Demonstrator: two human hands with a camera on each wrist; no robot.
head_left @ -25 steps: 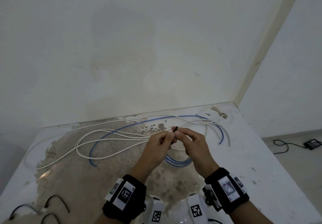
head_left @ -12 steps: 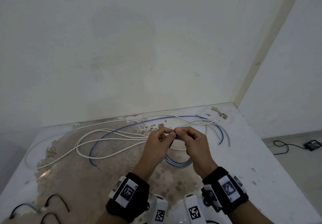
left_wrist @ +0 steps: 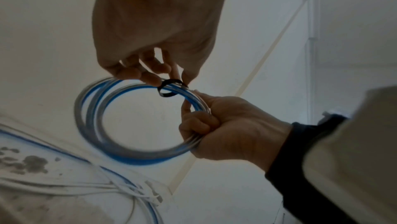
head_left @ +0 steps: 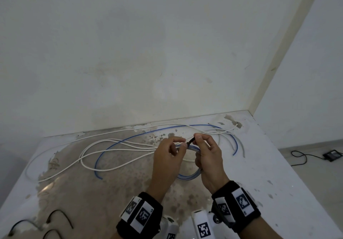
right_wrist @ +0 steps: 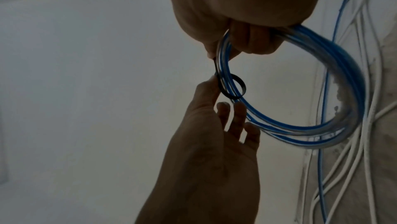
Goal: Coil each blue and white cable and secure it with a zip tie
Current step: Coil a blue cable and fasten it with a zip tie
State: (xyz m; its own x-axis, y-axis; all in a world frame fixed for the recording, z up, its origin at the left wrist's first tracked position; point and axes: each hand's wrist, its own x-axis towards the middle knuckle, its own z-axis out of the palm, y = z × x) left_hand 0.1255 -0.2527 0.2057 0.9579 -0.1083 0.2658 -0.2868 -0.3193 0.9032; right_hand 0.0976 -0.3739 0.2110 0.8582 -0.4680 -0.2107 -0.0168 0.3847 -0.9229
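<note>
A blue cable coil (left_wrist: pixel 128 156) hangs above the table between both hands. My right hand (head_left: pixel 196 139) grips the coil (right_wrist: pixel 343 125) with its lower fingers curled round it. Its thumb and forefinger pinch one end of a black zip tie (head_left: pixel 190 141). The zip tie (left_wrist: pixel 169 88) forms a loose loop (right_wrist: pixel 242 86) round the coil's strands. My left hand (head_left: pixel 182 143) pinches the tie's other end, its remaining fingers (right_wrist: pixel 238 108) lying against the coil. Loose white cables (head_left: pixel 115 146) and a loose blue cable (head_left: pixel 130 138) lie spread on the table behind.
Three spare black zip ties (head_left: pixel 59 216) lie at the table's near left corner. The stained white table (head_left: pixel 259 164) butts against a wall at the back and ends at the right. A black lead and adapter (head_left: pixel 332 155) lie on the floor to the right.
The fingertips met half a second ago and have since drawn slightly apart, with the zip tie's strap now stretched between them. The coil stays at the same height.
</note>
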